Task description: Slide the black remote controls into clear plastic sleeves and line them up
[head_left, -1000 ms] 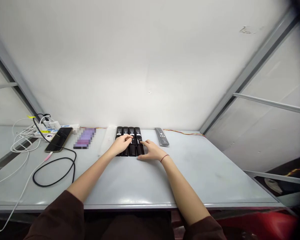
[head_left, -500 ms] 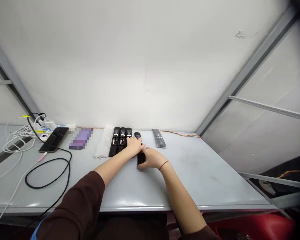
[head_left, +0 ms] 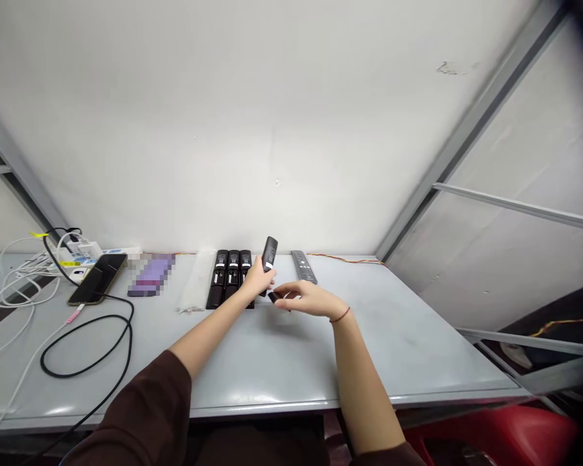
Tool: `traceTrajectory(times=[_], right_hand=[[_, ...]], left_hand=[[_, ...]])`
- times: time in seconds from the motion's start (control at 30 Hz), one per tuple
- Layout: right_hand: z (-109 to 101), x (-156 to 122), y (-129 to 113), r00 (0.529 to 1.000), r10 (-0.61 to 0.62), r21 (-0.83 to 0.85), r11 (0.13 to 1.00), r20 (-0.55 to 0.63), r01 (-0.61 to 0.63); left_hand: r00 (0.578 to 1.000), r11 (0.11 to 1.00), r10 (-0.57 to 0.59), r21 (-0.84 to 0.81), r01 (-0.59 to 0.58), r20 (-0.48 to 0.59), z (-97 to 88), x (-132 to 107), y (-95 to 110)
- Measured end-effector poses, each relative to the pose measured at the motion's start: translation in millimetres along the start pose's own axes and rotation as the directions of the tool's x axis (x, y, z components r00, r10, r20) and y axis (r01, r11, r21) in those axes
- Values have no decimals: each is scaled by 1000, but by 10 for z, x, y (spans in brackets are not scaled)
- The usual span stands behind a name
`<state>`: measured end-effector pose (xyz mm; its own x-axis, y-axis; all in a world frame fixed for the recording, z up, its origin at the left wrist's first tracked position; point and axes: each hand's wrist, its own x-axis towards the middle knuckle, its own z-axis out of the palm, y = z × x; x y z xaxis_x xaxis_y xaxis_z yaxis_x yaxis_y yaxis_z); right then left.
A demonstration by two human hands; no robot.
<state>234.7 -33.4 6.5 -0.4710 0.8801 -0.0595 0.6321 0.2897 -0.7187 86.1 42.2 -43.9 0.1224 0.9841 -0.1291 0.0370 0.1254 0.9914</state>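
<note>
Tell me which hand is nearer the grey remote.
Right. The right hand is just in front of the grey remote, not touching it. The left hand is farther away to its left, holding a black remote upright.

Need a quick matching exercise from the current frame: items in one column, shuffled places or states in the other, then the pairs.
Items:
1. Left hand
2. Grey remote
3. Three black remotes
4. Smartphone

Places or states:
A. Side by side on the table
B. Gripping a black remote raised off the table
C. Lying alone, right of the left hand, near the wall
D. Lying at the table's left, beside a black cable

Pairs: 1-B, 2-C, 3-A, 4-D
</note>
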Motion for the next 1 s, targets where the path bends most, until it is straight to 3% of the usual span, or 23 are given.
traceTrajectory(times=[0.07, 0.13, 0.23, 0.33, 0.5, 0.7, 1.0], right_hand=[[-10, 17, 20, 998, 2, 83, 997, -59, 3], [60, 88, 25, 971, -17, 92, 995, -240, 40], [286, 247, -12, 894, -188, -25, 980, -407, 195], [551, 386, -66, 821, -392, -200, 920, -415, 338], [826, 493, -68, 798, -513, -381, 839, -318, 388], [860, 520, -63, 763, -565, -458, 794, -315, 400], [859, 517, -50, 722, -595, -490, 775, -353, 399]], left_hand=[[999, 981, -49, -188, 49, 8, -157, -48, 8], [991, 925, -130, -357, 131, 27, -330, -106, 2], [967, 812, -230, -526, 253, 110, -537, -208, -30], [969, 768, -214, -591, 247, 127, -626, -307, -79], [975, 762, -113, -613, 208, 191, -631, -410, -128], [984, 797, -68, -585, 151, 163, -664, -434, -83], [981, 753, -28, -641, 147, 192, -694, -425, -112]])
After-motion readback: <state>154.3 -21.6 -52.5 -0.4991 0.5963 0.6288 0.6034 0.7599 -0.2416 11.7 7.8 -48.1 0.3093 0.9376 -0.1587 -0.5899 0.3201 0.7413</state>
